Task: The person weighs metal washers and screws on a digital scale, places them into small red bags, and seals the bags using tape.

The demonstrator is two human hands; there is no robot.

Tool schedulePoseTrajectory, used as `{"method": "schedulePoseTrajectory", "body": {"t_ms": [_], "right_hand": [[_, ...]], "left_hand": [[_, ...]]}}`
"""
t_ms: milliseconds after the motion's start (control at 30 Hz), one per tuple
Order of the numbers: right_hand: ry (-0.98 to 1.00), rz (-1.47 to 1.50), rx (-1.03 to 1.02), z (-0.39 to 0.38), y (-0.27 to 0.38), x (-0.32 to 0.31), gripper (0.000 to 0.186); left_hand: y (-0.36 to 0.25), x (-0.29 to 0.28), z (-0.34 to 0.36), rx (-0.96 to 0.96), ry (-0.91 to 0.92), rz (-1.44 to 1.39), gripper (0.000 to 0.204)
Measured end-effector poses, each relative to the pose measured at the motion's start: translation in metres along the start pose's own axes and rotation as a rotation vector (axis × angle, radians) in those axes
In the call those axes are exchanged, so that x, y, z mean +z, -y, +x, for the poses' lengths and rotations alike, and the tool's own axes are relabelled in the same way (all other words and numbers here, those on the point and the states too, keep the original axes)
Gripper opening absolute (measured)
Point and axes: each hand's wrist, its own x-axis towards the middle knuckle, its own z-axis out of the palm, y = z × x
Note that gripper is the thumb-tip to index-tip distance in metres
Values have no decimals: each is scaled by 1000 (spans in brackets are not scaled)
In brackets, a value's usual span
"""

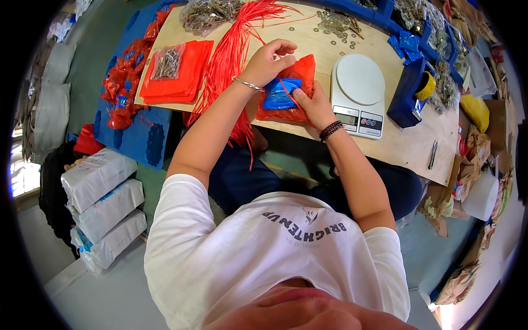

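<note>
A red plastic bag [304, 70] lies at the table's near edge with a blue packet [276, 99] on top. My right hand [318, 107] grips the bag from the right, its thumb on the blue packet. Above the bag's left side is my left hand [270, 61], fingers curled; what they pinch, if anything, is hidden. A thin red string [284, 87] runs over the packet between both hands. Left of them, a bundle of red strings [226, 71] hangs over the table edge. Just right of the bag stands a white kitchen scale [358, 91].
Flat red bags [170, 91] carry a clear bag of screws [168, 61]. Farther back are a bag of bolts [209, 16] and loose washers [335, 25]. A blue bin [407, 96] and small snips [433, 154] lie right. Filled red bags [122, 91] and white packages [104, 179] are left.
</note>
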Motion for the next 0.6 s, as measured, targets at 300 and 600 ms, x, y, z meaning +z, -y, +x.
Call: {"method": "schedulePoseTrajectory", "body": {"t_ms": [300, 600], "right_hand": [[-264, -421, -318, -23, 67, -47, 63], [-971, -787, -258, -103, 63, -244, 32]], "left_hand": [[16, -27, -27, -55, -111, -106, 25], [-12, -17, -32, 78, -70, -62, 22]]}}
